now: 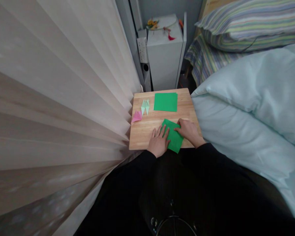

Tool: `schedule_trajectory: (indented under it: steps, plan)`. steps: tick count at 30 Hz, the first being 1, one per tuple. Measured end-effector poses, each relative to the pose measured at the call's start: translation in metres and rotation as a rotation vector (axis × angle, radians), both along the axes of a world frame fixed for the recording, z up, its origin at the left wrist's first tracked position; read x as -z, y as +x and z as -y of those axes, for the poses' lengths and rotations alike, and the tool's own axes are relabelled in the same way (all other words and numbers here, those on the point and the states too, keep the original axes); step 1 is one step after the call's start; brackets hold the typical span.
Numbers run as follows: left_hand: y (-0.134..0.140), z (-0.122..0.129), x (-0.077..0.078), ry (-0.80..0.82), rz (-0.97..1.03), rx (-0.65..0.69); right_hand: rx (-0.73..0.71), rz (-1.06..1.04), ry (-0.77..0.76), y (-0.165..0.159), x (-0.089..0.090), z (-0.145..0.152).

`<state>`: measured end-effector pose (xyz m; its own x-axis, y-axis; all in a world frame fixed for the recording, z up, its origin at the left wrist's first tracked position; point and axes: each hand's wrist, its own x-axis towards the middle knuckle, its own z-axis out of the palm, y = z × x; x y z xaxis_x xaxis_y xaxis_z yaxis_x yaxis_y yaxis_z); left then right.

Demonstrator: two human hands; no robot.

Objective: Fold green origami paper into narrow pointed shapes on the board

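A folded green paper (173,137) lies tilted near the front edge of a small wooden board (147,129). My left hand (158,141) presses flat on its left side, fingers spread. My right hand (189,131) rests on its right edge, fingers bent onto the paper. Neither hand lifts the sheet. Farther back on the board lies a flat green square sheet (165,102). To its left sit a pale green folded figure (145,106) and a pink folded figure (137,116).
A beige pleated curtain (59,98) fills the left. A pale blue duvet (250,108) and striped pillow (253,23) lie on the right. A white cabinet (164,55) stands behind the board. My dark-clothed lap (177,193) is below.
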<state>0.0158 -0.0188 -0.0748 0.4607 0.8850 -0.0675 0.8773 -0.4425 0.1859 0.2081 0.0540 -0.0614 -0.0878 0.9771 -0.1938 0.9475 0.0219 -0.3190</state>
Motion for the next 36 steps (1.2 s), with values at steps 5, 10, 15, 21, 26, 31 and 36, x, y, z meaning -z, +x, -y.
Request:
schedule_trajectory:
  steps: [5, 10, 15, 21, 26, 31, 36]
  plan:
    - [0.005, 0.001, -0.013, 0.056, -0.012, -0.187, 0.080, 0.052, 0.008, -0.003, 0.003, 0.001]
    - [-0.002, -0.007, -0.013, 0.082, 0.024, -0.197, 0.076, 0.012, 0.055, -0.007, 0.007, 0.004]
    - [-0.010, -0.012, 0.002, 0.018, 0.021, -0.227, 0.078, -0.061, 0.121, -0.008, 0.010, 0.007]
    - [-0.019, -0.021, 0.002, -0.034, 0.002, -0.214, 0.021, -0.165, 0.204, -0.017, 0.011, 0.018]
    - [-0.027, -0.027, -0.002, -0.093, -0.009, -0.147, -0.134, -0.265, 0.237, -0.025, 0.015, 0.034]
    - [-0.022, -0.024, -0.008, -0.010, -0.033, -0.215, -0.301, -0.328, 0.274, -0.028, 0.026, 0.048]
    - [-0.015, -0.018, -0.009, 0.024, -0.038, -0.240, -0.395, -0.257, 0.375, -0.030, 0.039, 0.055]
